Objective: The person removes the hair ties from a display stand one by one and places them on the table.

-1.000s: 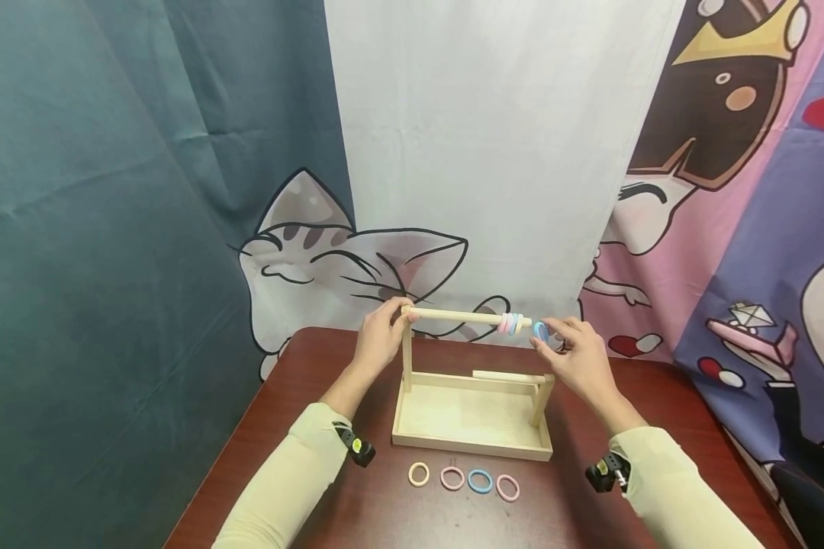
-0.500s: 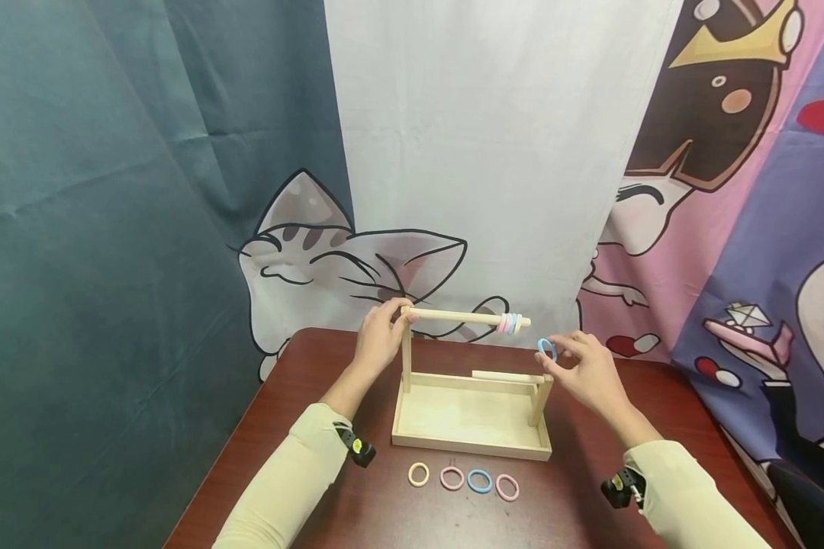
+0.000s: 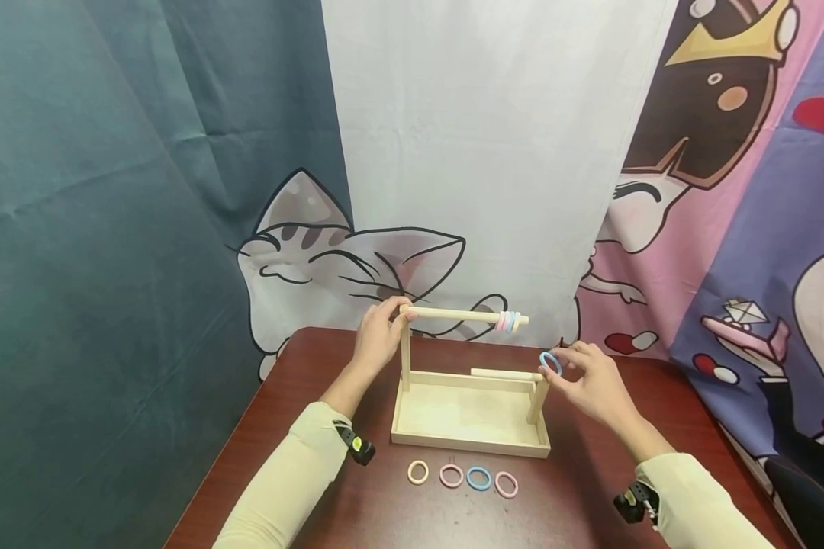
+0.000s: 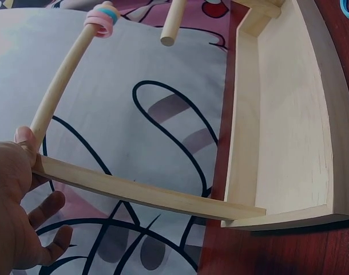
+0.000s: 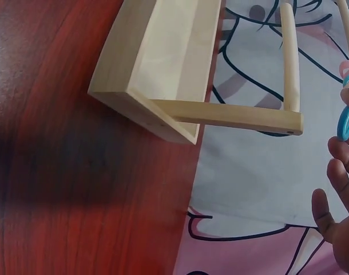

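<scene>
the blue ring is pinched between thumb and fingertips of the right hand, held in the air just past the free end of the lower rod and above the right post of the wooden rack. the ring touches nothing but the fingers; open air lies between it and the upper rod, whose free right end carries a small stack of pink and blue rings close to the tip. the left hand is curled around the upper rod's left end, at the top of the left post. the rack's tray stands near the middle of the table, well in from the side edges. four loose rings lie in a row on the table just in front of the tray's near rim, apart from one another. a printed curtain hangs close behind the table's far edge.
</scene>
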### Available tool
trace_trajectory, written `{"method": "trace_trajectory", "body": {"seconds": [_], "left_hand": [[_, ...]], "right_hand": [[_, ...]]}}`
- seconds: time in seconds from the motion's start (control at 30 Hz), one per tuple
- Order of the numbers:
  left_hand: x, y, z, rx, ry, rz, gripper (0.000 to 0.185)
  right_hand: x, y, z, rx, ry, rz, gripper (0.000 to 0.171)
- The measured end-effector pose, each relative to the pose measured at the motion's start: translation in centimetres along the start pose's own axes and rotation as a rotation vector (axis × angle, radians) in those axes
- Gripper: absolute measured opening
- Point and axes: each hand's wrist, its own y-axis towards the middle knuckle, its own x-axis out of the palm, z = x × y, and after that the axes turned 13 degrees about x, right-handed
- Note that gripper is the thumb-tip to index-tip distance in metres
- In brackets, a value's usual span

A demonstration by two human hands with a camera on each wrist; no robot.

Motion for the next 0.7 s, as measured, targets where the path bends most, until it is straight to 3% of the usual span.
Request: {"method": "trace_trajectory", "body": {"seconds": [0.7], "left_hand": [[-0.1, 0.0, 0.1, -0.013, 0.001, -0.011, 0.030]], "right_hand": [[-0.6, -2.7, 0.5, -0.049, -0.040, -0.031, 0.025]]}}
